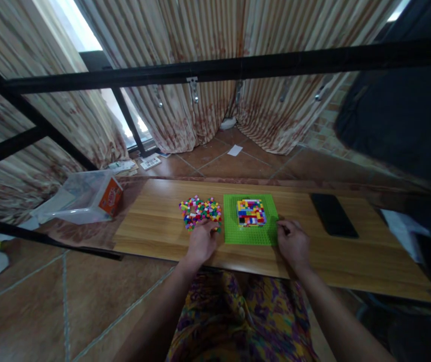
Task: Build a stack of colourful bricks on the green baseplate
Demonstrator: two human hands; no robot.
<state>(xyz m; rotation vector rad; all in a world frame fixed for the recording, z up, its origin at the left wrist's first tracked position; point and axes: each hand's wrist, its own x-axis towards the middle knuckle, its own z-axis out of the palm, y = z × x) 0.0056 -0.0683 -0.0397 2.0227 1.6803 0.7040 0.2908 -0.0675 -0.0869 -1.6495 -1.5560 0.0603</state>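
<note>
A green studded baseplate (230, 234) lies on the wooden table, carrying a multicoloured block of small bricks (251, 212) near its middle. To its left is a loose pile of small coloured bricks (196, 207). My left hand (204, 241) rests at the pile's lower right edge, its fingers bent together; anything between the fingertips is too small to make out. By the baseplate's right edge, my right hand (294, 243) has thumb and forefinger pinched together, and what they hold, if anything, cannot be made out.
The wooden table (151, 216) runs across the view. A black phone-like slab (334, 215) lies on its right part. Beyond the left end stands a clear plastic container (87, 196) with an orange label. A black metal rail (215, 70) crosses in front of striped curtains.
</note>
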